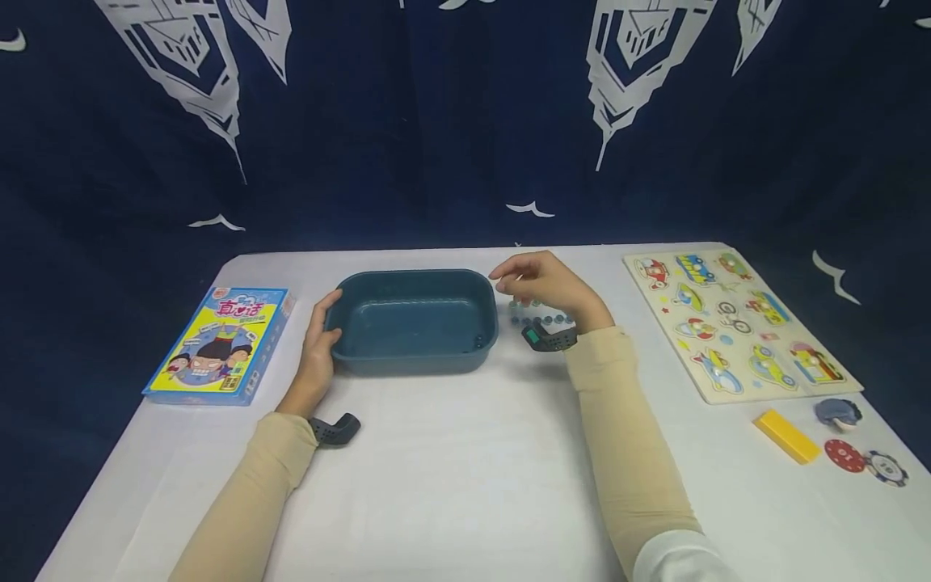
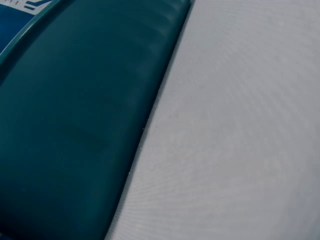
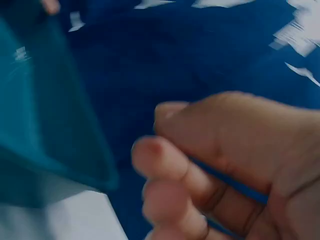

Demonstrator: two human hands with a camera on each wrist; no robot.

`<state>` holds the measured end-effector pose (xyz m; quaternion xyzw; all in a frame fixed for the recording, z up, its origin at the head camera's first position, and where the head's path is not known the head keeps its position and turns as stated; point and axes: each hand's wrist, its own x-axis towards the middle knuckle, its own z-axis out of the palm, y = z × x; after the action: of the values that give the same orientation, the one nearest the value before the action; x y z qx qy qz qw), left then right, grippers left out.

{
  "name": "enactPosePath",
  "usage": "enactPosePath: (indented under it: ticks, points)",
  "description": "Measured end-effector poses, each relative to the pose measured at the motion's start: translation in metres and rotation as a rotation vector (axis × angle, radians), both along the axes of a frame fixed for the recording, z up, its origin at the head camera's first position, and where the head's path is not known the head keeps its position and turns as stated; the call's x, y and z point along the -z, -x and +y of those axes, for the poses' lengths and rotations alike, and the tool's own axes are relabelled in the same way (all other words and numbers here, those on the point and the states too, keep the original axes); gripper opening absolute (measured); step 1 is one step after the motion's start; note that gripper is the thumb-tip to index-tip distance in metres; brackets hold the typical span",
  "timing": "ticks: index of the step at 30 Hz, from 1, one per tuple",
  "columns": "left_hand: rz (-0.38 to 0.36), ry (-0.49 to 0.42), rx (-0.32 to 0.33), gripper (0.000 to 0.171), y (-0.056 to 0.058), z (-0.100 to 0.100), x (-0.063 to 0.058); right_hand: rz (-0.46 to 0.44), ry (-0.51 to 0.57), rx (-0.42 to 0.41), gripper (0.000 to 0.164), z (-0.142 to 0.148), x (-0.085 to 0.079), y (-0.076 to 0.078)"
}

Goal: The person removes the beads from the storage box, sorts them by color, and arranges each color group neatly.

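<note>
Head view: left hand (image 1: 314, 356), one teal basin (image 1: 410, 365), one bead string (image 1: 548, 319), right hand (image 1: 545, 281).
The left hand grips the basin's left rim on the table (image 1: 444, 477); the right hand, loosely curled, holding nothing visible, hovers beside its right rim.

Both arms (image 1: 240, 509) out front — left hand (image 1: 314, 356) with thumb spread from fingers, right hand (image 1: 549, 287) kinda palm-down, fingers loosely curled.

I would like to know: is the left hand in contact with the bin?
Touching. The head view shows the left hand on the bin, its thumb overlapping the rim.
</note>
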<state>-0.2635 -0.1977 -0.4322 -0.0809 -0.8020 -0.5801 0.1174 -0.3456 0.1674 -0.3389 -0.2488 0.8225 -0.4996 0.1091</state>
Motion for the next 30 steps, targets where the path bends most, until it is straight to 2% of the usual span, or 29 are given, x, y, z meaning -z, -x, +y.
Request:
enactPosePath:
  ticks: [4, 12, 18, 21, 24, 30]
  points:
    - [0.012, -0.012, -0.001, 0.068, 0.000, 0.002, 0.001, -0.032, -0.036, -0.165, 0.025, -0.015, 0.000, 0.006]
    - [0.000, -0.004, 0.013, 0.066, 0.000, 0.001, 0.003, -0.066, -0.183, -0.452, 0.021, -0.041, -0.007, 0.025]
    - [-0.005, 0.005, 0.011, 0.065, -0.001, -0.001, 0.004, -0.141, -0.296, -0.649, 0.024, -0.064, -0.007, 0.037]
    - [-0.001, 0.001, 0.011, 0.066, 0.000, -0.001, 0.004, -0.173, -0.414, -0.705, 0.024, -0.074, -0.009, 0.039]
    - [0.012, -0.006, 0.009, 0.067, 0.002, -0.001, 0.004, -0.196, -0.523, -0.725, 0.027, -0.081, -0.012, 0.040]
    - [0.008, 0.000, 0.000, 0.068, 0.003, -0.003, 0.003, -0.201, -0.646, -0.743, 0.029, -0.089, -0.014, 0.042]
